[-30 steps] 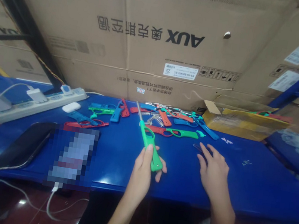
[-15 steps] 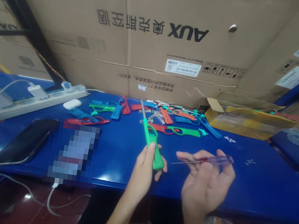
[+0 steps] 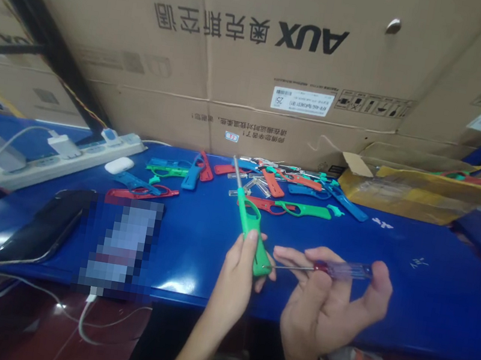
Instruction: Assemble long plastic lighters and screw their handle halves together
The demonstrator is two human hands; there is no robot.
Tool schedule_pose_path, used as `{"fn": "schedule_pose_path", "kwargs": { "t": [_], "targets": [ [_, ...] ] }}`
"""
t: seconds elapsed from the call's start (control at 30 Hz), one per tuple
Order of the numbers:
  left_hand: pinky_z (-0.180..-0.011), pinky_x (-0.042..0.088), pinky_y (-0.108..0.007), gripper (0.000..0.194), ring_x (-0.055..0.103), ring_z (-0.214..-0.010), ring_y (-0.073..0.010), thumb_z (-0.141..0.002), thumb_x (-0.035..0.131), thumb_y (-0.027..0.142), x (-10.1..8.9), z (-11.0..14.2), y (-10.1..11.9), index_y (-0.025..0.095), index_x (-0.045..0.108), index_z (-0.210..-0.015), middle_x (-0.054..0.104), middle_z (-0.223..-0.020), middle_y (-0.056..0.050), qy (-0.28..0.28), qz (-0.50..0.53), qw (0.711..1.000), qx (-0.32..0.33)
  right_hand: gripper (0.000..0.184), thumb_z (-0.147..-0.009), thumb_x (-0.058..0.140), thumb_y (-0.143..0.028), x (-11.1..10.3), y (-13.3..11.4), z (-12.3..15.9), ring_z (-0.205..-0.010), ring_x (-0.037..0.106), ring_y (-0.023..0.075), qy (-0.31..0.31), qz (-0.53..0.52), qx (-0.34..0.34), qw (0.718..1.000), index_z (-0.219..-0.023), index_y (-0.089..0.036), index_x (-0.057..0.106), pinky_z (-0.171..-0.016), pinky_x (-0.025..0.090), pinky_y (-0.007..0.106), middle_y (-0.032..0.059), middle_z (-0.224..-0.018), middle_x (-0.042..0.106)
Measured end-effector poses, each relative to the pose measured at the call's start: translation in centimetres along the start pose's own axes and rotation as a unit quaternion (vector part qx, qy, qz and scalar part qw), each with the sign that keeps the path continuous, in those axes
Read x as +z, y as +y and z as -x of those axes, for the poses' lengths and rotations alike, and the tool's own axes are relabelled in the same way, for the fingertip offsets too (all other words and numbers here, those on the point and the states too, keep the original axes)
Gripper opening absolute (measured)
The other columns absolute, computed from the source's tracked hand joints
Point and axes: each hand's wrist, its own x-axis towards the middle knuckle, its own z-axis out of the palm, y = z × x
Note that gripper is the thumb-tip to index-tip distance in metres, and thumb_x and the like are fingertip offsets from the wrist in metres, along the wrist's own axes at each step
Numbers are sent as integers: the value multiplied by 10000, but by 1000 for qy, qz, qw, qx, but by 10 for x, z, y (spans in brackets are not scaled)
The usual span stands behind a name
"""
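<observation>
My left hand [image 3: 238, 274] is closed round the handle of a green stick lighter [image 3: 250, 224], whose metal nozzle points up and away from me. My right hand [image 3: 330, 307] grips a small screwdriver [image 3: 327, 269] with a clear purple handle. The screwdriver's thin shaft lies level and its tip touches the lower end of the green lighter. Both hands hover over the near edge of the blue table [image 3: 409, 292].
Several red, blue and green lighter shells [image 3: 284, 193] lie scattered at the back of the table. A power strip [image 3: 66, 155], a white earbud case [image 3: 118, 165], a dark phone [image 3: 43, 228] and a second phone lie at left. An open cardboard box [image 3: 407, 191] stands at right. Big cartons form the back wall.
My right hand lifted the screwdriver off the table, then brought its tip leftward to the lighter's base. My left hand kept holding the green lighter, nearly still.
</observation>
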Motion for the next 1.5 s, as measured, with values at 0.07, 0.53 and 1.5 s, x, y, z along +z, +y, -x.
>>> {"fn": "schedule_pose_path", "kwargs": {
  "t": [0.07, 0.53, 1.5],
  "targets": [
    [-510, 382, -231, 529, 457, -465, -113, -980, 395, 644, 0, 0, 0, 161, 576, -1097, 600, -612, 13, -3, 0, 1000, -1, 576, -1001, 457, -137, 0, 0, 1, -731, 715, 151, -3, -9, -2, 1000, -1472, -428, 296, -705, 661, 471, 27, -1075, 604],
    [-504, 386, -226, 523, 450, -459, -106, -978, 402, 644, 0, 0, 1, 164, 578, -1091, 593, -601, 22, -6, -2, 1000, -5, 570, -997, 461, -132, 0, 0, 1, -764, 720, 163, 1, 1, -9, 1000, -1464, -414, 297, -716, 661, 480, 27, -1065, 607],
    [-453, 359, -200, 525, 442, -456, -101, -984, 391, 639, 0, 0, -2, 160, 579, -1090, 559, -597, 24, 4, -12, 1000, -9, 460, -1036, 404, -183, -9, -6, -7, -992, 721, 208, -111, 5, -57, 992, -1455, -375, 402, -711, 668, 443, 82, -1250, 617]
  ]
}}
